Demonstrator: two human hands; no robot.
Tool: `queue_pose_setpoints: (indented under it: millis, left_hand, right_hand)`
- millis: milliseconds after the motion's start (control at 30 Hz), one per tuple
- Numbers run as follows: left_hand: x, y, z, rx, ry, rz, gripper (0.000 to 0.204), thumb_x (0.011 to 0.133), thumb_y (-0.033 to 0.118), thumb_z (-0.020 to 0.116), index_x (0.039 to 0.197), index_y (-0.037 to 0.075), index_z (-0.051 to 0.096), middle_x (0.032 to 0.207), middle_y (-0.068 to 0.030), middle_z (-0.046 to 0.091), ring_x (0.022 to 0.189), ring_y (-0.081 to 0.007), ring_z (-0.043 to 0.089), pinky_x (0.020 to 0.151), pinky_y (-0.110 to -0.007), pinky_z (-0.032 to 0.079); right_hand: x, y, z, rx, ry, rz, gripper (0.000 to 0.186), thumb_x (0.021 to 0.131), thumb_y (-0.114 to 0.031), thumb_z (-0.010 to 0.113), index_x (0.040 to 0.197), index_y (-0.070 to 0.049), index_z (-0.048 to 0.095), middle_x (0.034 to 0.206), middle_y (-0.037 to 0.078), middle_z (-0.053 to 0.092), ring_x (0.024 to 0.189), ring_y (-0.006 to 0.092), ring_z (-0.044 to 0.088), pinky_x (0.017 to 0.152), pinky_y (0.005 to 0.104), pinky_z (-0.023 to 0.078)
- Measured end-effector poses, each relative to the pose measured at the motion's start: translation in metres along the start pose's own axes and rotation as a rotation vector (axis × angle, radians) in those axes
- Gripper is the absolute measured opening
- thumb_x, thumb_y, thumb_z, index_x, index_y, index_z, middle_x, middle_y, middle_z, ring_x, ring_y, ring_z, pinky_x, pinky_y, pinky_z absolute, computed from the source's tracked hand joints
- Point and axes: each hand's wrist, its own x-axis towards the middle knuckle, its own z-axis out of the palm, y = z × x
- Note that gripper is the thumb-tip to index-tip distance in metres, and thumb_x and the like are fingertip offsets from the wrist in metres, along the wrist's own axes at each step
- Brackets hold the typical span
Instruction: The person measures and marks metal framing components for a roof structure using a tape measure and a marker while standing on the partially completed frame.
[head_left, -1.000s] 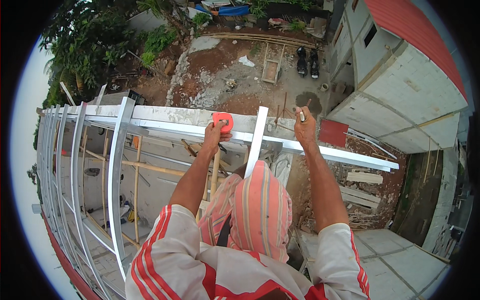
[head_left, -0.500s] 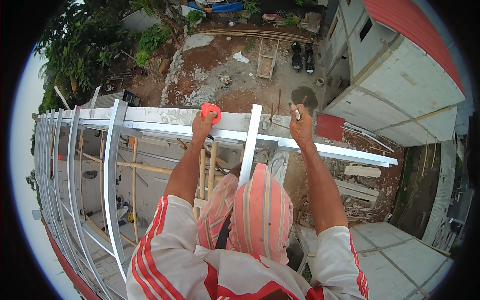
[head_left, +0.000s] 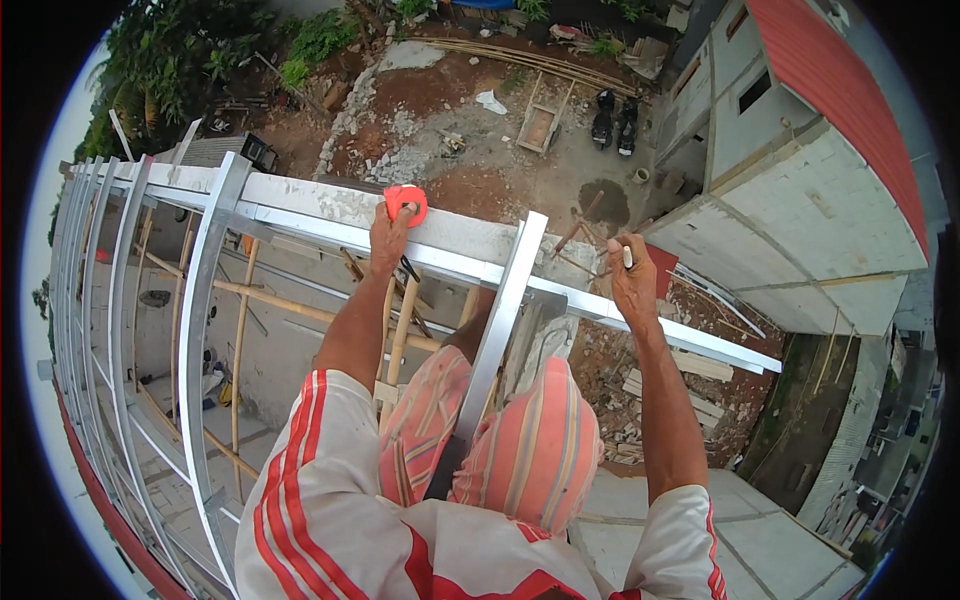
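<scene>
Head view: the left hand [head_left: 388, 240] has its grip closed around a red tape measure [head_left: 405, 194], held up at the far edge of a concrete wall top [head_left: 465, 232]; whether the tape touches the wall I cannot tell. The right hand [head_left: 636, 288], well apart to the right, has its grip curled round a small white stick [head_left: 628, 257], most of which the fingers hide. Below the hands a long silver beam [head_left: 430, 256] runs beside the wall and slants down to the right, the right forearm passing over it. Between the two arms a silver crossbar [head_left: 503, 305] lies across that beam, its near end between the legs of the striped trousers [head_left: 545, 440]. Bamboo poles [head_left: 404, 325] show below, close to the left forearm. Farther left, a row of silver bars [head_left: 225, 195] crosses the beam. Down on the ground beyond the wall are a wooden frame [head_left: 540, 125] and two black motorbikes [head_left: 603, 125]; at right stands a grey house [head_left: 800, 220] with a red roof [head_left: 840, 90].
</scene>
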Motion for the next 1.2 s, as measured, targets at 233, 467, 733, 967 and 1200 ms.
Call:
queue_pose_setpoints:
  millis: [233, 467, 733, 967, 1200]
  left_hand:
    - [0.011, -0.015, -0.015, -0.083, -0.104, -0.11, 0.038, 0.085, 0.033, 0.065, 0.103, 0.001, 0.055, 0.083, -0.0027, 0.056, 0.074, -0.0119, 0.05, 0.069, -0.027, 0.043]
    - [0.012, -0.009, -0.013, -0.093, -0.144, -0.128, 0.044, 0.082, 0.034, 0.068, 0.106, -0.001, 0.056, 0.092, -0.0074, 0.06, 0.085, -0.0166, 0.054, 0.08, -0.029, 0.044]
    - [0.009, -0.015, -0.031, -0.046, -0.165, -0.196, 0.048, 0.082, 0.032, 0.067, 0.113, -0.002, 0.053, 0.096, -0.0083, 0.06, 0.087, -0.0162, 0.054, 0.081, -0.029, 0.044]
    - [0.01, 0.0, -0.019, -0.122, -0.226, -0.177, 0.042, 0.084, 0.031, 0.064, 0.112, 0.0, 0.054, 0.092, -0.0033, 0.057, 0.08, -0.0108, 0.051, 0.072, -0.026, 0.043]
    - [0.008, -0.001, -0.015, -0.143, -0.199, -0.164, 0.045, 0.082, 0.032, 0.068, 0.109, -0.001, 0.054, 0.087, -0.004, 0.056, 0.077, -0.0129, 0.05, 0.071, -0.027, 0.043]
  right_hand:
    - [-0.035, -0.034, -0.004, -0.369, 0.202, -0.188, 0.036, 0.085, -0.012, 0.067, 0.114, 0.003, 0.051, 0.094, 0.019, 0.056, 0.084, 0.0328, 0.059, 0.073, 0.0423, 0.047]
    - [-0.045, -0.072, 0.002, -0.512, 0.279, -0.045, 0.025, 0.086, -0.017, 0.066, 0.096, 0.002, 0.052, 0.074, 0.018, 0.055, 0.064, 0.0377, 0.055, 0.06, 0.0455, 0.044]
    - [-0.044, -0.124, 0.028, -0.262, -0.641, 0.195, 0.032, 0.088, -0.027, 0.064, 0.093, 0.003, 0.056, 0.072, 0.022, 0.063, 0.067, 0.04, 0.062, 0.062, 0.0458, 0.046]
    - [0.016, -0.096, 0.16, -0.325, -0.595, -0.197, 0.037, 0.084, -0.026, 0.063, 0.1, 0.006, 0.053, 0.095, 0.026, 0.06, 0.088, 0.0406, 0.062, 0.072, 0.0485, 0.048]
    - [0.043, -0.041, 0.216, -0.628, -0.588, -0.46, 0.023, 0.079, -0.011, 0.056, 0.096, 0.004, 0.057, 0.096, 0.024, 0.058, 0.096, 0.0425, 0.059, 0.081, 0.0512, 0.048]
